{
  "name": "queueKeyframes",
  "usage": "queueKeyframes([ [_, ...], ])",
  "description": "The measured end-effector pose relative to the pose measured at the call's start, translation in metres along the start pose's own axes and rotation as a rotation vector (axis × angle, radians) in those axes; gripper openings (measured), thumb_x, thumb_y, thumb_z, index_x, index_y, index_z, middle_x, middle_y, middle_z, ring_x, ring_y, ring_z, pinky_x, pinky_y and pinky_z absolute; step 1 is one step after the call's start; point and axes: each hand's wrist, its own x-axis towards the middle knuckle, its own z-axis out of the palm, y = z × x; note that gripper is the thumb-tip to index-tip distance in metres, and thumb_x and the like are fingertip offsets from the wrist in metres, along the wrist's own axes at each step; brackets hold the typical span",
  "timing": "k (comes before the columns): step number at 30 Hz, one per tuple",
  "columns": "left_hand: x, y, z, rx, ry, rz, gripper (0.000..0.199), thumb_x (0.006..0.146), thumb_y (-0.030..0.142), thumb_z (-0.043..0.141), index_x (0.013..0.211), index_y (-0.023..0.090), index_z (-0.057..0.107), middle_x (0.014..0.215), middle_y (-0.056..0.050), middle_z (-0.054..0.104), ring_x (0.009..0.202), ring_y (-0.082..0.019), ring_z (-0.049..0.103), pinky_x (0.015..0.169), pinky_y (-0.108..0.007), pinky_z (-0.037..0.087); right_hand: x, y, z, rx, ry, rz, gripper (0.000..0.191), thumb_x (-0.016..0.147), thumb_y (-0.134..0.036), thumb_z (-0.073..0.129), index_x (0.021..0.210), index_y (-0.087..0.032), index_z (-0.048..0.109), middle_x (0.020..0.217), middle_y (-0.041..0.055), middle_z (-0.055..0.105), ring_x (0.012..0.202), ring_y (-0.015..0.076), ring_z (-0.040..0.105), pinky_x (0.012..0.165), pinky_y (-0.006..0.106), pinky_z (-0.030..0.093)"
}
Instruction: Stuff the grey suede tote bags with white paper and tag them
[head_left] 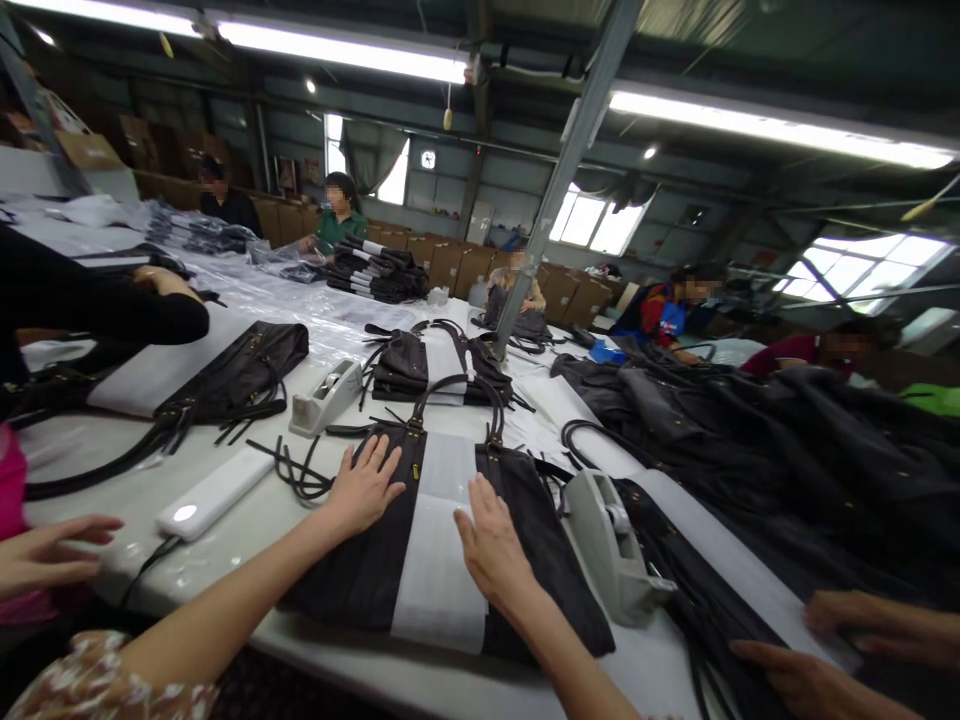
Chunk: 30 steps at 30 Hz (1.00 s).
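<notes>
A black handbag [360,575] lies flat before me on the white table, its two handles [459,385] pointing away. Around its middle runs a band of white paper [442,590]. My left hand [367,485] rests on the bag's upper left part, fingers spread, beside the band. My right hand [491,535] lies flat with fingers stretched out, over the right edge of the paper band. Neither hand grips anything. Thin black straps [300,475] trail off the bag's left side. A grey tape dispenser [619,545] stands close by its right edge.
Another tape dispenser [326,395] and a white oblong device [216,492] with a cable sit to the left. Beyond are stacked black bags [405,365]. A heap of black bags [787,450] covers the right side. Co-workers' hands [817,660] show at both sides. A metal post [559,190] rises ahead.
</notes>
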Motion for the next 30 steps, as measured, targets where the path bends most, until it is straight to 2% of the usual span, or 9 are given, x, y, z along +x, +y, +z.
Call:
queueKeyframes([
  [3, 0.017, -0.013, 0.028, 0.037, -0.021, -0.062, 0.065, 0.091, 0.051, 0.033, 0.145, 0.016, 0.029, 0.153, -0.016, 0.018, 0.141, -0.034, 0.012, 0.108, -0.059, 0.013, 0.01, -0.011, 0.029, 0.012, -0.091, -0.006, 0.06, 0.095, -0.043, 0.03, 0.143, -0.007, 0.032, 0.152, 0.0142, 0.02, 0.14, 0.0262, 0.016, 0.113, 0.047, 0.015],
  [7, 0.019, -0.033, 0.067, 0.063, -0.042, -0.102, 0.065, 0.091, 0.052, 0.031, 0.145, 0.016, 0.03, 0.155, -0.01, 0.011, 0.141, -0.035, 0.012, 0.108, -0.058, 0.016, 0.008, 0.001, 0.067, 0.031, -0.193, 0.041, 0.06, 0.095, -0.046, 0.029, 0.145, -0.013, 0.03, 0.153, 0.0126, 0.017, 0.141, 0.0276, 0.014, 0.112, 0.052, 0.012],
  [11, 0.015, -0.041, 0.084, 0.036, -0.034, -0.132, 0.07, 0.089, 0.056, 0.03, 0.146, 0.016, 0.026, 0.155, -0.01, 0.012, 0.14, -0.036, 0.015, 0.107, -0.057, 0.02, 0.004, 0.011, 0.09, 0.032, -0.204, 0.062, 0.059, 0.095, -0.047, 0.026, 0.146, -0.017, 0.027, 0.154, 0.0098, 0.013, 0.141, 0.0264, 0.01, 0.112, 0.053, 0.009],
  [15, 0.016, -0.04, 0.084, -0.006, -0.037, -0.139, 0.071, 0.088, 0.058, 0.029, 0.146, 0.016, 0.026, 0.155, -0.011, 0.013, 0.138, -0.037, 0.021, 0.105, -0.056, 0.024, 0.005, 0.01, 0.09, 0.041, -0.208, 0.065, 0.06, 0.095, -0.048, 0.025, 0.147, -0.017, 0.026, 0.154, 0.0088, 0.013, 0.142, 0.0259, 0.008, 0.112, 0.052, 0.008],
  [18, 0.017, -0.041, 0.085, -0.012, -0.035, -0.133, 0.072, 0.088, 0.058, 0.03, 0.146, 0.017, 0.025, 0.155, -0.009, 0.011, 0.138, -0.037, 0.022, 0.104, -0.054, 0.027, 0.012, 0.012, 0.074, 0.064, -0.188, 0.08, 0.062, 0.096, -0.048, 0.023, 0.147, -0.013, 0.022, 0.154, 0.0103, 0.011, 0.142, 0.0254, 0.009, 0.112, 0.049, 0.012],
  [20, 0.017, -0.042, 0.087, -0.002, -0.032, -0.129, 0.073, 0.088, 0.058, 0.029, 0.147, 0.016, 0.025, 0.156, -0.008, 0.01, 0.138, -0.037, 0.021, 0.104, -0.052, 0.028, 0.023, 0.019, 0.059, 0.037, -0.099, 0.074, 0.061, 0.097, -0.044, 0.02, 0.148, -0.01, 0.02, 0.154, 0.0104, 0.009, 0.142, 0.0236, 0.008, 0.113, 0.045, 0.012],
  [22, 0.017, -0.042, 0.089, 0.008, -0.031, -0.124, 0.073, 0.088, 0.058, 0.028, 0.147, 0.016, 0.024, 0.156, -0.008, 0.008, 0.138, -0.037, 0.021, 0.104, -0.052, 0.028, 0.037, 0.033, 0.044, -0.026, -0.006, 0.047, 0.058, 0.097, -0.039, 0.02, 0.147, -0.009, 0.02, 0.154, 0.0098, 0.009, 0.142, 0.022, 0.007, 0.113, 0.042, 0.011],
  [25, 0.017, -0.043, 0.091, 0.011, -0.038, -0.125, 0.073, 0.088, 0.058, 0.026, 0.147, 0.016, 0.022, 0.156, -0.007, 0.006, 0.138, -0.037, 0.021, 0.104, -0.052, 0.028, 0.056, 0.066, 0.035, -0.136, 0.038, 0.048, 0.055, 0.097, -0.035, 0.024, 0.146, -0.009, 0.025, 0.154, 0.0113, 0.014, 0.141, 0.0234, 0.011, 0.113, 0.043, 0.008],
  [30, 0.018, -0.045, 0.091, -0.013, -0.048, -0.115, 0.072, 0.089, 0.058, 0.027, 0.147, 0.017, 0.023, 0.156, -0.008, 0.006, 0.136, -0.036, 0.024, 0.103, -0.05, 0.029, 0.058, 0.122, 0.066, -0.283, -0.011, 0.27, 0.06, 0.096, -0.038, 0.027, 0.141, 0.001, 0.031, 0.15, 0.0212, 0.02, 0.139, 0.029, 0.016, 0.111, 0.045, 0.008],
])
